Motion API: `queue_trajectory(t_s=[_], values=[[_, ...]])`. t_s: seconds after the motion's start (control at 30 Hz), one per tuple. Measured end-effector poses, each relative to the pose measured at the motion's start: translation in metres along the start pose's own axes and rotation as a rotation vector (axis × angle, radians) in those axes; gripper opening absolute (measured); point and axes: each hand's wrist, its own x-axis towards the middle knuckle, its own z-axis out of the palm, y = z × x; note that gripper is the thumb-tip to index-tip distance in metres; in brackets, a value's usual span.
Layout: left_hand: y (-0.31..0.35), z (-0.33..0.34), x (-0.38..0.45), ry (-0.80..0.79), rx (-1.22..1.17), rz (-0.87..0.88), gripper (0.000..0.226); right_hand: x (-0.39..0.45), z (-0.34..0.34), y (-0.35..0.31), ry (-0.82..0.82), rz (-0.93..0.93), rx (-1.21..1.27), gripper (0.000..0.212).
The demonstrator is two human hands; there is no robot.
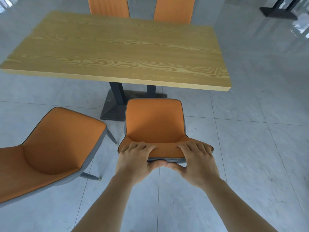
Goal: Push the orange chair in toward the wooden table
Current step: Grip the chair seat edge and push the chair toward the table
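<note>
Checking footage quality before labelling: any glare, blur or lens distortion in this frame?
Head view: window glare on the glossy floor at upper right; wide-angle bending curves the wooden table edges; soft, even daylight with faint shadows; both the left hand and right hand gripping the orange chair look sharp, no motion blur.

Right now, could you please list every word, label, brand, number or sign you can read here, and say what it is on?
None: no readable text shows anywhere.
Wooden table: only grain pattern.
Orange chair held by the left hand and right hand: plain, no label.
Other chairs and floor: no writing.
</note>
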Motion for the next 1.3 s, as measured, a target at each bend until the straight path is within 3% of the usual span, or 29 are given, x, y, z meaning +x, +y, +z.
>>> queue_trajectory(t_s=[0.3,0.63,0.87,1.1,1.3], values=[[0.004,0.001,0.022,-0.059,0.032,0.049,0.092,0.014,-0.007,0.013,-0.043,0.007,-0.015,0.089],[0.003,-0.001,0.019,-0.063,0.078,0.039,0.088,0.012,-0.007,0.013,0.036,-0.027,0.041,0.087],[0.008,-0.014,0.011,-0.161,-0.036,-0.002,0.091,0.009,-0.016,0.007,-0.112,0.002,0.031,0.112],[-0.023,-0.075,-0.012,-0.056,0.002,0.010,0.089,-0.006,-0.046,-0.054,-0.009,-0.009,0.177,0.112],[-0.113,-0.127,-0.058,0.011,0.070,-0.035,0.088,-0.005,-0.055,-0.148,-0.002,-0.016,0.151,0.107]])
